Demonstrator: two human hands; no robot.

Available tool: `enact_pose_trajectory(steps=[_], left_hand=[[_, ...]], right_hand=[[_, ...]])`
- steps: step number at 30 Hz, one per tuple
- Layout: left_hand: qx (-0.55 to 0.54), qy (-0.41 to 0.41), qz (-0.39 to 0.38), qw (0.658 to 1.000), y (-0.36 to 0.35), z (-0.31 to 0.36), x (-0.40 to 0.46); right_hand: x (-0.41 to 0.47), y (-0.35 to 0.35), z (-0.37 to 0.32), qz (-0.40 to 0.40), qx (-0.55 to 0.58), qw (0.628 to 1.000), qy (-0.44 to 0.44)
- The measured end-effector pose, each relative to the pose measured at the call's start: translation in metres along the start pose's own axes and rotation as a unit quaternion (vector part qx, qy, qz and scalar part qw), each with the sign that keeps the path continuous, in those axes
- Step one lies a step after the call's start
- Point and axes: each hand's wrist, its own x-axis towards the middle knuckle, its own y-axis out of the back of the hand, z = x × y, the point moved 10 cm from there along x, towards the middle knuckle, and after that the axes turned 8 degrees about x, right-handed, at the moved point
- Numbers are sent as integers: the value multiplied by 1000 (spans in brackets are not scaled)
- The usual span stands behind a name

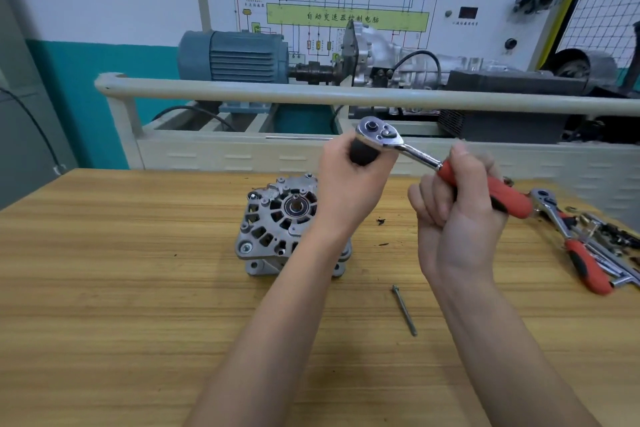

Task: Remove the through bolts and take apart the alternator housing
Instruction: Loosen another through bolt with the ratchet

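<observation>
A silver alternator [277, 222] stands on the wooden table [121, 288], shaft end facing up. Above and to its right I hold a chrome ratchet wrench [381, 133] in the air. My right hand [457, 215] grips its red handle. My left hand [349, 177] is curled round a black socket [362, 152] under the ratchet head. One long through bolt [404, 310] lies loose on the table in front of the alternator, to the right.
A second red-handled ratchet [571, 243] and several sockets and small parts [609, 236] lie at the table's right edge. Behind the table runs a cream rail [311, 95], with a blue motor [232, 55] and a wiring-diagram board beyond it.
</observation>
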Motion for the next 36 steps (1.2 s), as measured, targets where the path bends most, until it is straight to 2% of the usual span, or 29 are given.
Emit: enact_pose_trajectory(steps=[4,9,12,14,18,20,23,24,26,28,30,33,36], left_hand=[[-21,20,-70,997,-3,-6,3],[-30,17,-176,984,-7,-6,2],[-36,32,-175,983,-11,-9,2],[-28,23,-165,986,-11,-8,3],[-29,18,-146,989,-8,-6,4],[-28,28,-98,994,-5,-6,4],[-13,39,-21,999,0,-6,3],[-11,40,-19,999,0,-7,3],[-9,29,-64,997,-5,-7,3],[-2,13,-131,991,-9,-4,2],[-20,8,-171,985,-9,-2,1],[-30,8,-193,981,-10,-2,1],[0,9,-174,985,-14,-6,1]], right_hand=[[16,-2,8,-25,15,998,-60],[49,-25,32,-104,19,971,-215],[56,-35,43,-110,61,954,-274],[55,-31,42,-79,70,962,-253],[33,-9,23,14,43,993,-113],[15,0,14,57,41,997,-43],[1,0,7,69,30,997,15],[1,0,7,69,30,997,15],[10,2,8,68,44,997,-4],[25,2,14,58,58,995,-51],[42,-6,23,11,52,991,-119],[53,-19,32,-61,30,979,-190],[51,-19,31,-65,39,981,-181]])
